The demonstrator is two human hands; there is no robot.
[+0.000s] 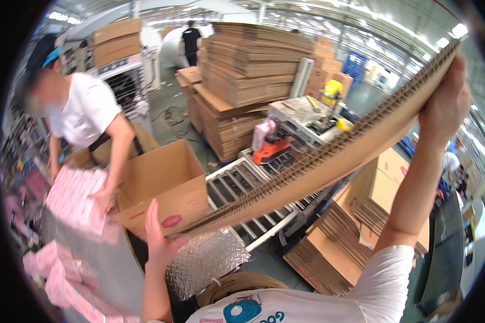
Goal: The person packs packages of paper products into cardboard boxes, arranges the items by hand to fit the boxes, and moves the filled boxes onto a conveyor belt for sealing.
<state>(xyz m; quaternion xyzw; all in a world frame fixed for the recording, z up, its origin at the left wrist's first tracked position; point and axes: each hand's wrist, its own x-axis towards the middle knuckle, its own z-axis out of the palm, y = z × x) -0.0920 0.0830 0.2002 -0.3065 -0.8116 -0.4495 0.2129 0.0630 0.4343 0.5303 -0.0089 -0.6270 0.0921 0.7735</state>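
A flattened cardboard carton (pixel 307 169), its corrugated edges showing in several layers, slants across in front of me from low left to high right. My right hand (pixel 448 102) is closed around its raised end. At the low end, my left hand (pixel 159 239) has its fingers stretched upward and its thumb out, the palm against the carton's tip. Just behind that hand stands an open brown box (pixel 164 185). A co-worker in a white shirt (pixel 89 113) holds a pink patterned pack (pixel 78 199) beside the box, on the left.
A roller conveyor (pixel 258 220) runs behind the carton, near a treadplate sheet (pixel 210 261). Tall stacks of flat cardboard (pixel 253 64) stand at the back; more flat cartons (pixel 328 250) lie to the right. An orange tape dispenser (pixel 272 152) sits by the conveyor. Pink packs (pixel 70 280) lie on the grey table (pixel 99 264).
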